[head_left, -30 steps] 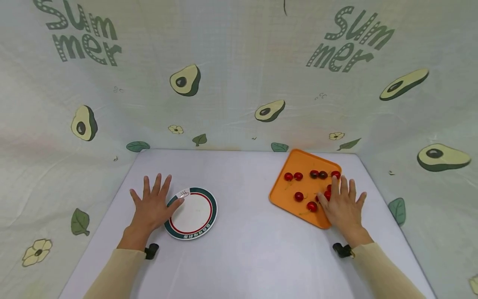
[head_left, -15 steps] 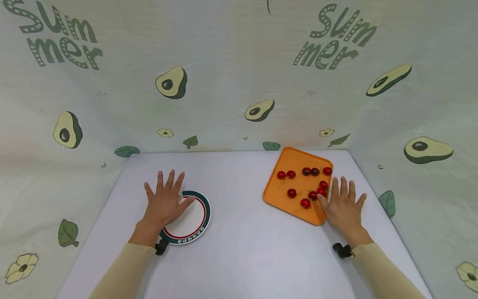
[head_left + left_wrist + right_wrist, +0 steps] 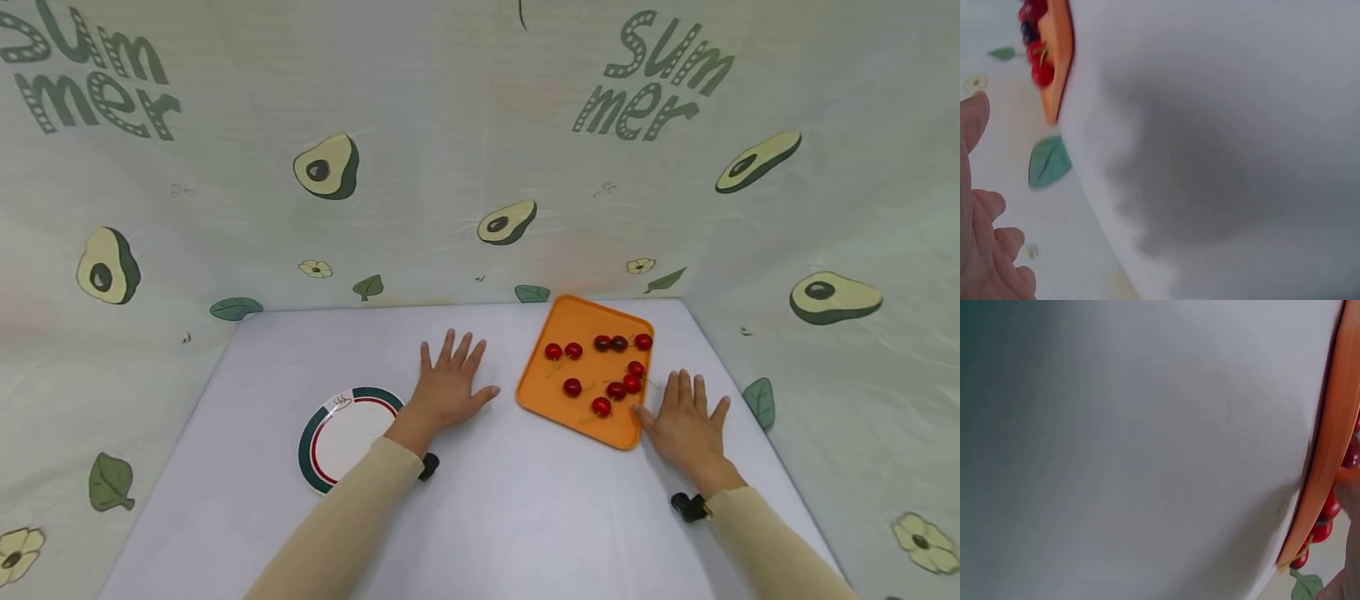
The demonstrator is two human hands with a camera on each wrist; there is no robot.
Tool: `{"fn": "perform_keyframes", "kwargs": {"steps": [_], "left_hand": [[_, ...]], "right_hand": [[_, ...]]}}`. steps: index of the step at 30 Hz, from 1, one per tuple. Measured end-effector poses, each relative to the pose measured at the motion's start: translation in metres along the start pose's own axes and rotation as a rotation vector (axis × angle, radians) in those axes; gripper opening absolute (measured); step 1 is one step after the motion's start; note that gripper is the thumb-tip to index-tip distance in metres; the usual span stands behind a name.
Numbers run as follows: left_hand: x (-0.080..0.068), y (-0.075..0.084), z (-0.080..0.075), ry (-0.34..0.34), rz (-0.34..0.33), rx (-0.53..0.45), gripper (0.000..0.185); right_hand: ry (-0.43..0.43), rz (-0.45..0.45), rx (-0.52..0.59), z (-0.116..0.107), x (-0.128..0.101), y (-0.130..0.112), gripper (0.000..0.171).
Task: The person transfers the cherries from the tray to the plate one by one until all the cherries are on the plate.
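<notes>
The left hand [image 3: 447, 390] is laid flat with fingers spread on the white worktop [image 3: 480, 500], between the round plate [image 3: 341, 437] and the orange tray [image 3: 581, 371]. The right hand [image 3: 686, 429] is spread flat just beside the tray's right near edge. Nothing is held. Red cherries [image 3: 600, 406] are scattered on the tray.

Counter [image 3: 1135, 444]: pale grey surface, fills most of view.
Tray [image 3: 1322, 462]: orange rim along right edge.
Cherries [image 3: 1325, 519]: red, inside tray rim.
</notes>
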State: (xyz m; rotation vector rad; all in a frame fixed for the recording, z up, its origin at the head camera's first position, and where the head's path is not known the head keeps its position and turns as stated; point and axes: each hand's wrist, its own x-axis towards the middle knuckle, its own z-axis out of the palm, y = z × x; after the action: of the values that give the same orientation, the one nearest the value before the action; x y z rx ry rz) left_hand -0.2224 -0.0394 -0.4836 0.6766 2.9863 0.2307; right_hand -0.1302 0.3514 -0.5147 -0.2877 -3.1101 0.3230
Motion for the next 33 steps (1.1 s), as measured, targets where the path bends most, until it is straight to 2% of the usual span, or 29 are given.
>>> {"fn": "perform_keyframes", "kwargs": {"steps": [4, 9, 18, 22, 25, 33], "left_hand": [[0.016, 0.022, 0.015, -0.051, 0.048, 0.016, 0.086], [0.028, 0.036, 0.028, -0.091, 0.056, 0.001, 0.085], [0.036, 0.052, 0.034, -0.264, 0.067, 0.012, 0.077], [0.039, 0.058, 0.037, -0.32, 0.062, 0.005, 0.074], [0.034, 0.059, 0.037, -0.321, 0.064, 0.028, 0.073], [0.0, 0.045, 0.036, -0.264, 0.01, 0.081, 0.076]], "right_hand": [[-0.053, -0.015, -0.029, 0.004, -0.009, -0.01, 0.099], [-0.096, -0.069, -0.046, 0.009, -0.012, -0.022, 0.095], [-0.121, -0.157, -0.021, 0.014, -0.003, -0.023, 0.083], [-0.127, -0.182, -0.027, 0.014, 0.0, -0.02, 0.081], [-0.134, -0.209, -0.026, 0.013, 0.003, -0.022, 0.08], [-0.157, -0.286, -0.053, 0.016, 0.017, -0.044, 0.08]]}}
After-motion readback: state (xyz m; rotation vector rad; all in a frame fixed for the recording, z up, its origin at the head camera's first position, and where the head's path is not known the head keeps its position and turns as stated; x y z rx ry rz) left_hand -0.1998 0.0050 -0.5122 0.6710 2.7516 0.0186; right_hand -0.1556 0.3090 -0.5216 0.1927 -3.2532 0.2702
